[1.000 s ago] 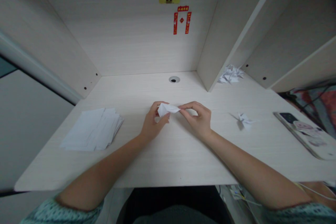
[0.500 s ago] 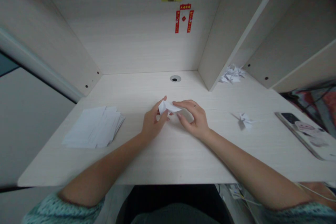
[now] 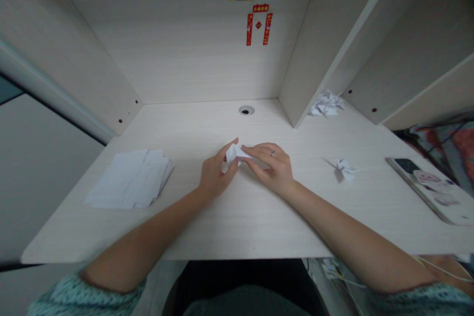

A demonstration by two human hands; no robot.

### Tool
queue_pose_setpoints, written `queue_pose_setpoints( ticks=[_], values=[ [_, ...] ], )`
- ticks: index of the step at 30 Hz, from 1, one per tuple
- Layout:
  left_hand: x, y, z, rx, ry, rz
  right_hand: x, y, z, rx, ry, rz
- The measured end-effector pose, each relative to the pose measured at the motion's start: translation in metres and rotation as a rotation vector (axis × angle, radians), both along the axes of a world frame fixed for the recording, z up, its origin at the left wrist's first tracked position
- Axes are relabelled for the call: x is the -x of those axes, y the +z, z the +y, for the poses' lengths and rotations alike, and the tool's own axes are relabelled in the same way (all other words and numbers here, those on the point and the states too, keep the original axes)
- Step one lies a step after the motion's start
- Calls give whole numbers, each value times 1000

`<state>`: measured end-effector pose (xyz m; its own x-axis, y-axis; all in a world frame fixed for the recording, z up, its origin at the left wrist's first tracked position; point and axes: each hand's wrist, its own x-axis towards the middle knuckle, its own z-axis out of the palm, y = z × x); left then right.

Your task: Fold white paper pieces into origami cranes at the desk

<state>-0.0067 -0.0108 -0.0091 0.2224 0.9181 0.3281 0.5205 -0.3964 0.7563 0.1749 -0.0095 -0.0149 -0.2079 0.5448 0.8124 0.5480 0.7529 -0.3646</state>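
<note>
A small folded piece of white paper [image 3: 232, 153] is held between my two hands, just above the middle of the desk [image 3: 222, 227]. My left hand [image 3: 217, 174] grips its left side, thumb in front and fingers behind. On the right side, my right hand [image 3: 273, 167], with a ring on one finger, pinches the paper between thumb and fingertips. The fingers hide part of the folds.
At the left lies a stack of white paper sheets [image 3: 128, 180]. A folded paper crane [image 3: 345, 170] sits to the right, near a phone [image 3: 431, 190]. More folded paper pieces [image 3: 328, 103] are heaped behind the upright divider [image 3: 314, 49]. A cable hole [image 3: 246, 110] is at the back.
My right thumb and fingers have closed together on the paper's right part, which stuck out more openly before. The paper has tilted slightly; the view has shifted a little.
</note>
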Motion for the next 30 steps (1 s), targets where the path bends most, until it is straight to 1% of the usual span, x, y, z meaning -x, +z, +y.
queue_pose_setpoints(
  ticks=[5,10,20,27,30],
  values=[
    [-1,4,-1,-19,39,56,0,-2,0,-6,-7,-2],
    [-1,4,-1,-13,42,62,1,-4,0,-33,-6,-4],
    [-2,5,-4,31,44,65,1,-5,-1,-12,-2,-16],
    [-3,2,-4,55,5,75,2,-2,-3,-84,-9,-67],
    [-3,-1,-3,93,-22,27,0,-3,-2,-93,-7,-99]
  ],
)
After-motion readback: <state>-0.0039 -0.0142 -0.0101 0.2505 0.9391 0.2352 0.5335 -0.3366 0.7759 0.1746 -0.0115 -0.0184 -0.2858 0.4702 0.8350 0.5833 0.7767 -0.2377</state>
